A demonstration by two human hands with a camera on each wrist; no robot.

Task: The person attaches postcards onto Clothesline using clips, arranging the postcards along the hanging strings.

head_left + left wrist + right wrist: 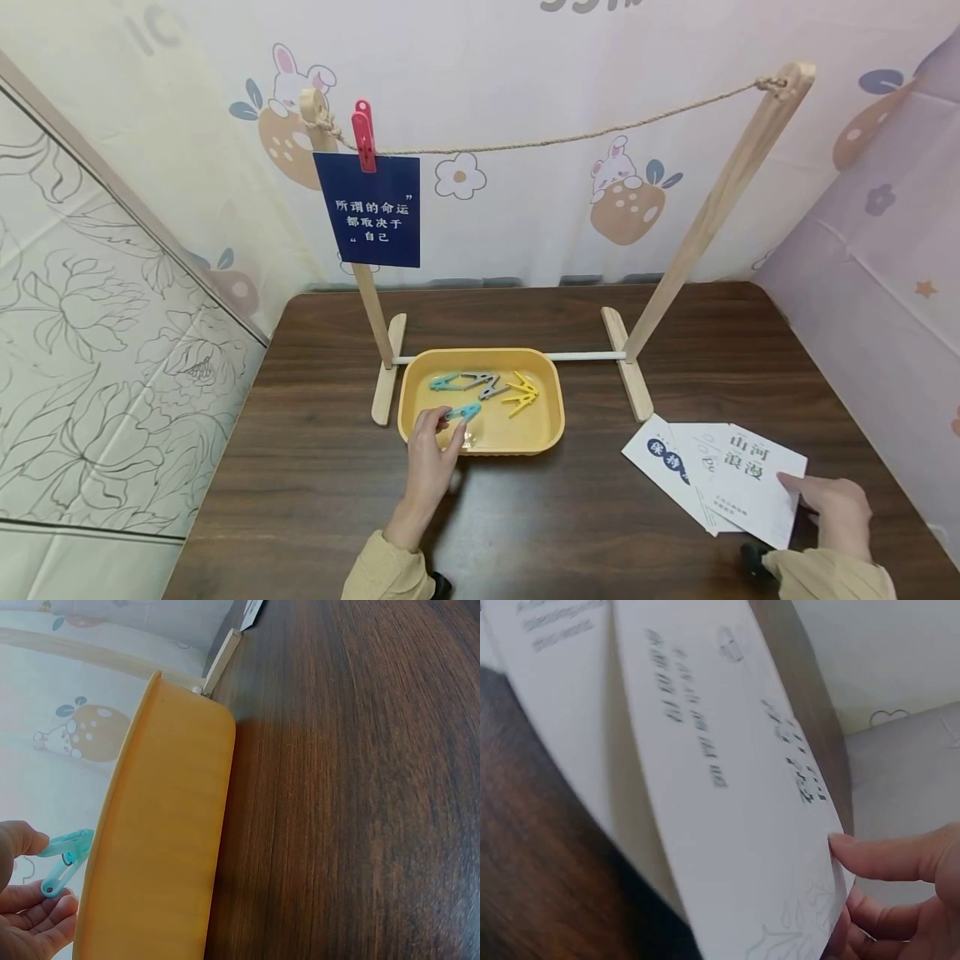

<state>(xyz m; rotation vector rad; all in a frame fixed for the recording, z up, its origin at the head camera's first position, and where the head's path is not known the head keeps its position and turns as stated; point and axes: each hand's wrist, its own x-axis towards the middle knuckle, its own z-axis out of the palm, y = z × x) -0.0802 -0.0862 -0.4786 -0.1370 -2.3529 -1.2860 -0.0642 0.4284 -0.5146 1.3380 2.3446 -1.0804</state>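
Observation:
My left hand (433, 458) reaches over the near rim of a yellow tray (517, 437). Its thumb and fingers pinch a light-blue clothespin (69, 859) by the handle ends. Other clothespins lie in the tray: another blue one (446, 382), grey ones (492, 388) and yellow ones (521, 393). At the right, my right hand (836, 508) pinches the edge of the top white card (705, 787), thumb on its face. This card is raised a little and overlaps more white cards (660, 467), which lie fanned on the table.
A rope (555, 142) hangs between two wooden posts (712, 217) behind the tray. Near its left end, a red clothespin (363, 137) holds a dark blue card (375, 212). A white rod (588, 356) joins the stand's feet (637, 387) on the dark wooden table (315, 467).

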